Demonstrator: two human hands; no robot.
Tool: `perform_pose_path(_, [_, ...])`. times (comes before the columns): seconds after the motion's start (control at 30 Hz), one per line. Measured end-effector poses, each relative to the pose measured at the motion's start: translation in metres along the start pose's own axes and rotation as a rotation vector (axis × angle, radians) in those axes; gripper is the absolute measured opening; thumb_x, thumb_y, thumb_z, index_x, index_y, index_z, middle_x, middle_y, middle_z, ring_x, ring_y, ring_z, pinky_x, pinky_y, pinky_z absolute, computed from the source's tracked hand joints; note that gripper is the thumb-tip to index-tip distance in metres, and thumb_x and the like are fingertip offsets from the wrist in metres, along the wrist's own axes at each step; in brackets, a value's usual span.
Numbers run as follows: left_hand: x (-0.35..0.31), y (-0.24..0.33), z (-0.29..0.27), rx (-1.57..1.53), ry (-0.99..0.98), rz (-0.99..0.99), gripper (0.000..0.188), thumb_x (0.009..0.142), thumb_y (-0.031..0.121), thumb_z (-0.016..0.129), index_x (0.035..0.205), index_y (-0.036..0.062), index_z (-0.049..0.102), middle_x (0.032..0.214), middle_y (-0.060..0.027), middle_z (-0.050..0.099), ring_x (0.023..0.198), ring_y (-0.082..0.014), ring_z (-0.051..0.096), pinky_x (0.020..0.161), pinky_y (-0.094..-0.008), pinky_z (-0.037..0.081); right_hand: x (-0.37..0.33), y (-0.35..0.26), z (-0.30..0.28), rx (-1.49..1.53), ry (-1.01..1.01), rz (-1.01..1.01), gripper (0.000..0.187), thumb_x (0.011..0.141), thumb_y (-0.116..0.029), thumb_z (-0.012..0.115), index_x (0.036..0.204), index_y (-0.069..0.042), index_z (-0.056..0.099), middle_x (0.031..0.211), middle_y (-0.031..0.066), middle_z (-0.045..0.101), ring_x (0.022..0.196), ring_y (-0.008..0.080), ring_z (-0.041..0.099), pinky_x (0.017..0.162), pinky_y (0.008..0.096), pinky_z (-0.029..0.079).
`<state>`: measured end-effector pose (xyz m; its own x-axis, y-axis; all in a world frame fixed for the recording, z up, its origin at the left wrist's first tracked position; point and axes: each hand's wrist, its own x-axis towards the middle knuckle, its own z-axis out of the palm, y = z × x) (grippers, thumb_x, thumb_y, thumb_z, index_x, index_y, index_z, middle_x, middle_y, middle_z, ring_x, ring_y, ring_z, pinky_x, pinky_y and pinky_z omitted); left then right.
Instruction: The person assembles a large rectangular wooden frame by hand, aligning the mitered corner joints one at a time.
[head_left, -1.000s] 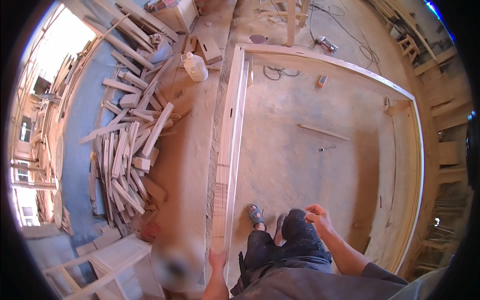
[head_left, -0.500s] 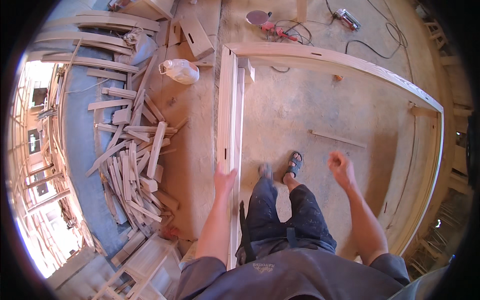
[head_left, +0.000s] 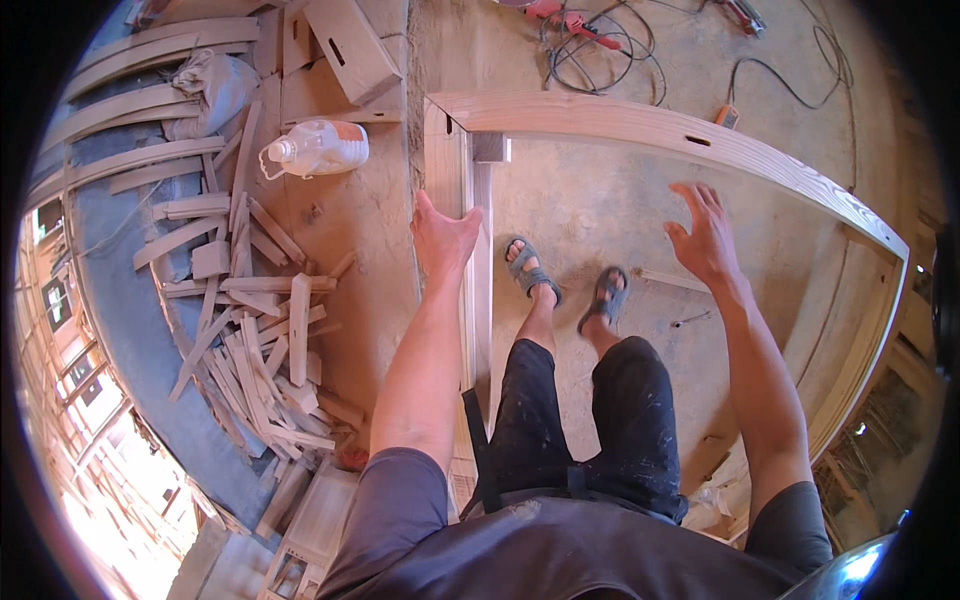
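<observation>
A large pale wooden frame (head_left: 590,113) with slotted mortises surrounds my legs on its left, far and right sides. My left hand (head_left: 447,238) is over its left rail (head_left: 446,165), near the far left corner, thumb and fingers spread. Whether the palm rests on the wood I cannot tell. Inside the frame's outline, my right hand (head_left: 706,236) hovers in the air with its fingers apart and nothing in them. A short wooden block (head_left: 491,149) stands against the inner side of that far left corner.
Scrap wood (head_left: 262,350) lies heaped on the left. Beyond it are a clear plastic jug (head_left: 325,148) and a slotted board (head_left: 352,55). A red power tool (head_left: 560,18) and its black cord lie past the far rail. A thin stick (head_left: 672,281) is on the floor by my feet.
I have stepped forward, so the far rail is closer. My left hand has moved along the left rail toward the far corner. My right hand has gone from curled to spread.
</observation>
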<state>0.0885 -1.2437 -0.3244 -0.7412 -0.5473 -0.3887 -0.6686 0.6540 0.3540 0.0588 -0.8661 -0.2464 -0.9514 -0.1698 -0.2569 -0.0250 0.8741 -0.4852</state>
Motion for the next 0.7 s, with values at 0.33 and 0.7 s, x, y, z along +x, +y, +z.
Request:
perform_pose_path(0.33, [0.018,0.000,0.027,0.128,0.168,-0.001,0.084,0.074,0.034,0.083,0.140,0.0019,0.043,0.133,-0.0219,0.060,0.126,-0.0412,0.054,0.106,-0.0500,0.045,0.143,0.019,0.044,-0.298,-0.091,-0.156,0.103,0.069,-0.008,0.086,0.158,-0.014,0.035,0.160,0.0145,0.040,0.151,0.0369,0.033,0.126,0.0527,0.021])
perform_pose_path(0.7, [0.020,0.001,0.031,0.105,0.182,-0.023,0.083,0.074,0.031,0.081,0.141,0.0004,0.043,0.131,-0.0210,0.061,0.122,-0.0399,0.055,0.105,-0.0491,0.045,0.156,0.029,0.058,-0.340,-0.036,-0.190,0.084,0.072,0.001,0.082,0.147,-0.010,0.046,0.135,0.0163,0.056,0.131,0.0386,0.049,0.116,0.0509,0.033])
